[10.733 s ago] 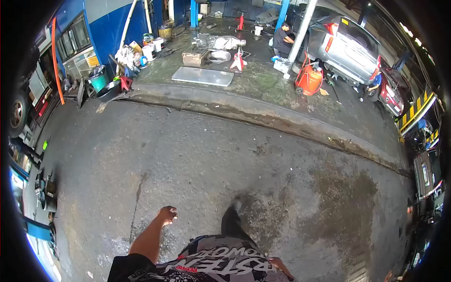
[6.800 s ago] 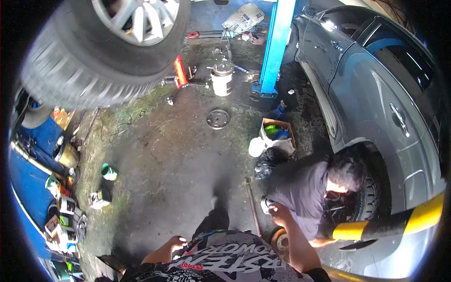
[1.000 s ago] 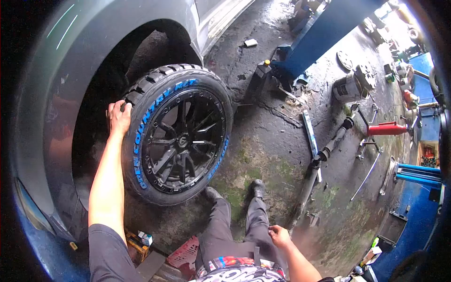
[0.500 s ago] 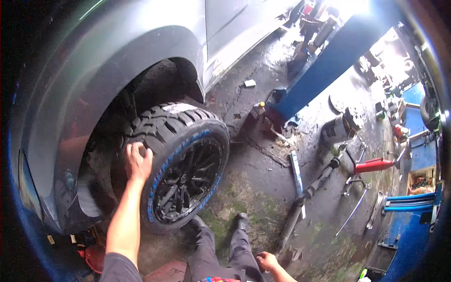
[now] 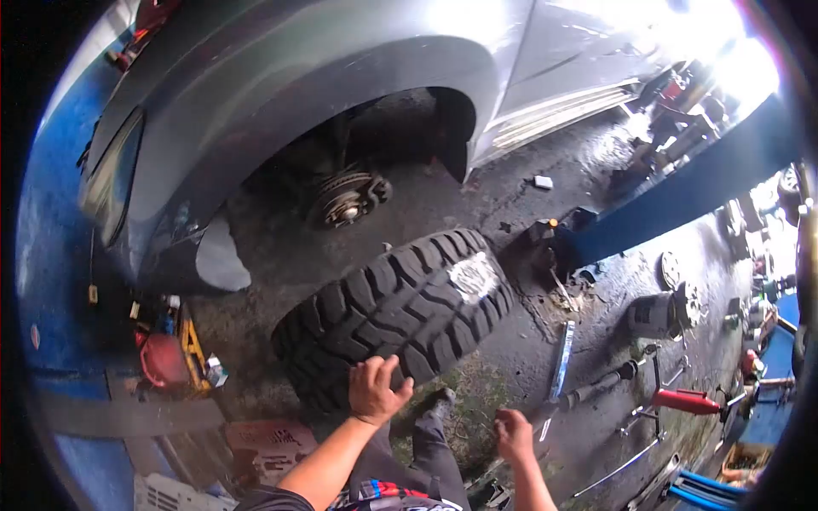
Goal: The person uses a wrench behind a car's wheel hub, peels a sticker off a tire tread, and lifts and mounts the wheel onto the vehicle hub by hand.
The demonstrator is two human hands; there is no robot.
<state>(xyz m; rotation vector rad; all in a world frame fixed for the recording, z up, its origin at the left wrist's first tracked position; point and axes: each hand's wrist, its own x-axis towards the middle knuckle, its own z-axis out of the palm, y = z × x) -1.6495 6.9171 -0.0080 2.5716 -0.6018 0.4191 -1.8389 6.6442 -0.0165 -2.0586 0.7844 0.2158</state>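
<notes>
A chunky black tire (image 5: 388, 315) stands upright on the floor in front of me, its tread facing me and a white label (image 5: 474, 278) stuck on it. My left hand (image 5: 377, 390) rests on the near part of the tread, fingers bent and thumb apart, not wrapped round anything. To the right of the tire, my right hand (image 5: 515, 434) hangs in the air with loosely bent fingers and nothing visible in it. Behind the tire, the bare wheel hub with its brake disc (image 5: 348, 201) shows inside the wheel arch of a grey car (image 5: 298, 77).
A blue lift post (image 5: 682, 200) rises at the right. Further right are a grey bucket (image 5: 652, 315), a red jack-like tool (image 5: 686, 401) and long metal bars on the floor. A red object (image 5: 162, 359) and a yellow piece (image 5: 192, 353) lie at the left.
The tire has turned from showing its rim to showing its tread, and stands farther out from the wheel arch, uncovering the hub. My right hand has come up; the view has shifted left.
</notes>
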